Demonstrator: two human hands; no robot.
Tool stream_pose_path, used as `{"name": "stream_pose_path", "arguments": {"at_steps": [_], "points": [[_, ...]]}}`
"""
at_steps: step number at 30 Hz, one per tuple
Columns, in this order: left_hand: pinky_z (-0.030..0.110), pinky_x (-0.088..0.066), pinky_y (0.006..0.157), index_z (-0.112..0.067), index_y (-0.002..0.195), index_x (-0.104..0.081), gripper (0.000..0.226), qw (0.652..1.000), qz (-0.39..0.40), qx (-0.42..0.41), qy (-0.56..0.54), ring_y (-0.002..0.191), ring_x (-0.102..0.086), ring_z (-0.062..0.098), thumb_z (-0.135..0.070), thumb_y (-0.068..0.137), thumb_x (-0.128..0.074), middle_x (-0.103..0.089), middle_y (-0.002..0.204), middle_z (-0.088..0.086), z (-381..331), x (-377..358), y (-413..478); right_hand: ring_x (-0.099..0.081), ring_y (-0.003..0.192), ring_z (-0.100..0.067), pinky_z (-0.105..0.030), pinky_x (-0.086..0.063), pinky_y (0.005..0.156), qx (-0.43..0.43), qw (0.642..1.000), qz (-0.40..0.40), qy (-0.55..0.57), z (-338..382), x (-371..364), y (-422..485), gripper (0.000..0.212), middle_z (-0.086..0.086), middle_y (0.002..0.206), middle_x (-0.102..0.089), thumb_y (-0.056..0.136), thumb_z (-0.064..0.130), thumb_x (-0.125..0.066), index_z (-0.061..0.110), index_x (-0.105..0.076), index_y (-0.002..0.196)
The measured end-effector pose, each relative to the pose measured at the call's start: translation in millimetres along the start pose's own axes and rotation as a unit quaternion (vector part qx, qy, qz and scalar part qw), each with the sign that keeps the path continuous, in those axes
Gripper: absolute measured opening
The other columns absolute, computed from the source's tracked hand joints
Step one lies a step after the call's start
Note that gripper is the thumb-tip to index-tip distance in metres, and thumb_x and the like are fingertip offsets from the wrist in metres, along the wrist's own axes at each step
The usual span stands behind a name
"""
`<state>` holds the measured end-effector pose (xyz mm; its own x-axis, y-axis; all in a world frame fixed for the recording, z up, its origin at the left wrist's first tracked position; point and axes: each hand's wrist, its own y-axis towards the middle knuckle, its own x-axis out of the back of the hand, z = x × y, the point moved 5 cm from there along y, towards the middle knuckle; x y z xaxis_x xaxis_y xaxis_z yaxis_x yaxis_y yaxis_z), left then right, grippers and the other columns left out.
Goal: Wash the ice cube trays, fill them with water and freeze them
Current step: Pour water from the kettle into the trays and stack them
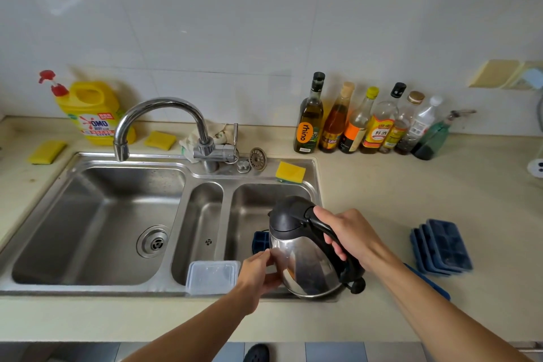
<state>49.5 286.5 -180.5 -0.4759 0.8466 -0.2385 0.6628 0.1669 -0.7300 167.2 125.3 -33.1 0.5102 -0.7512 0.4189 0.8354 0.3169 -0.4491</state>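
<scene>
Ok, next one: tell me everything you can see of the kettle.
The kettle has a shiny steel body, black lid and black curved handle. It is held tilted over the front of the right sink basin, hiding most of a blue ice cube tray. The right hand grips the handle; the left hand lays curled fingers against its side, whether gripping is unclear.

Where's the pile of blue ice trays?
In the head view, the pile of blue ice trays sits on the counter on the right, just past the kettle held by the right hand.
</scene>
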Motion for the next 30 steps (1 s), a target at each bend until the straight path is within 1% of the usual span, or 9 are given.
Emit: {"name": "stream_pose_path", "arguments": {"at_steps": [3,5,8,12,16,19,21,24,30], "points": [[0.032,-0.061,0.07,-0.014,0.067,-0.072,0.037,1.0,0.001,-0.002,0.003,0.088,-0.077,0.029,-0.018,0.1,-0.055,-0.078,0.097,0.012,-0.4,1.1,0.4,-0.046,0.038,-0.021,-0.022,-0.041,0.045,-0.003,1.0,-0.001,0.0,1.3,-0.2,1.6,0.062,-0.007,0.045,-0.053,0.084,0.064,-0.06,0.013,-0.062,0.047],[0.033,-0.061,0.069,-0.014,0.068,-0.073,0.035,1.0,-0.002,0.001,0.003,0.084,-0.077,0.027,-0.017,0.099,-0.056,-0.078,0.096,0.011,-0.8,2.4,0.6,-0.046,0.038,-0.021,-0.023,-0.041,0.046,-0.003,1.0,0.0,-0.002,2.6,-0.9,2.2,0.062,-0.007,0.045,-0.053,0.086,0.062,-0.06,0.013,-0.061,0.048],[0.035,-0.061,0.069,-0.011,0.074,-0.073,0.035,1.0,-0.006,0.006,0.002,0.087,-0.077,0.029,-0.018,0.101,-0.052,-0.078,0.1,0.014,-0.8,4.5,2.9,-0.046,0.038,-0.02,-0.023,-0.041,0.046,-0.005,1.0,-0.002,-0.004,4.2,-1.6,2.3,0.061,-0.007,0.045,-0.052,0.089,0.06,-0.06,0.014,-0.061,0.048],[0.036,-0.062,0.067,-0.005,0.094,-0.072,0.028,0.999,-0.025,0.021,-0.014,0.084,-0.078,0.029,-0.022,0.103,-0.051,-0.078,0.098,0.015,2.8,7.4,8.9,-0.046,0.039,-0.02,-0.023,-0.042,0.047,-0.005,1.0,-0.004,-0.011,7.3,-1.9,2.3,0.061,-0.007,0.045,-0.052,0.09,0.059,-0.059,0.013,-0.061,0.049],[0.036,-0.062,0.066,-0.006,0.089,-0.073,0.03,0.999,-0.025,0.031,-0.016,0.084,-0.078,0.029,-0.023,0.103,-0.052,-0.078,0.097,0.015,5.5,8.1,14.3,-0.047,0.039,-0.02,-0.025,-0.044,0.049,-0.01,1.0,-0.006,-0.013,7.2,-1.4,1.5,0.062,-0.007,0.046,-0.053,0.09,0.06,-0.059,0.013,-0.061,0.049],[0.037,-0.062,0.067,-0.005,0.097,-0.075,0.027,0.998,-0.042,0.036,-0.016,0.089,-0.077,0.032,-0.024,0.1,-0.056,-0.078,0.098,0.015,7.4,10.4,17.8,-0.047,0.038,-0.02,-0.023,-0.043,0.047,-0.012,1.0,-0.008,-0.016,6.2,-2.3,0.8,0.062,-0.006,0.046,-0.054,0.09,0.06,-0.058,0.014,-0.061,0.049],[0.038,-0.062,0.067,-0.006,0.098,-0.074,0.023,0.998,-0.048,0.036,-0.012,0.092,-0.076,0.034,-0.023,0.098,-0.059,-0.078,0.101,0.015,9.5,11.8,20.3,-0.046,0.038,-0.021,-0.024,-0.043,0.047,-0.013,1.0,-0.01,-0.016,5.9,-2.0,0.2,0.062,-0.006,0.046,-0.054,0.091,0.06,-0.058,0.013,-0.061,0.05],[0.04,-0.063,0.068,-0.007,0.104,-0.074,0.021,0.998,-0.052,0.039,-0.017,0.092,-0.076,0.035,-0.024,0.097,-0.062,-0.078,0.1,0.015,11.4,13.2,21.3,-0.046,0.037,-0.02,-0.023,-0.042,0.045,-0.017,1.0,-0.011,-0.012,5.4,-0.8,-0.8,0.062,-0.006,0.046,-0.054,0.091,0.059,-0.059,0.012,-0.062,0.051],[0.041,-0.064,0.071,-0.008,0.106,-0.074,0.021,0.998,-0.05,0.037,-0.02,0.093,-0.076,0.034,-0.023,0.099,-0.061,-0.078,0.096,0.014,12.7,14.0,21.8,-0.046,0.037,-0.021,-0.024,-0.042,0.045,-0.019,1.0,-0.012,-0.011,5.5,-0.5,-3.1,0.062,-0.006,0.046,-0.054,0.093,0.057,-0.059,0.01,-0.062,0.053]]}}
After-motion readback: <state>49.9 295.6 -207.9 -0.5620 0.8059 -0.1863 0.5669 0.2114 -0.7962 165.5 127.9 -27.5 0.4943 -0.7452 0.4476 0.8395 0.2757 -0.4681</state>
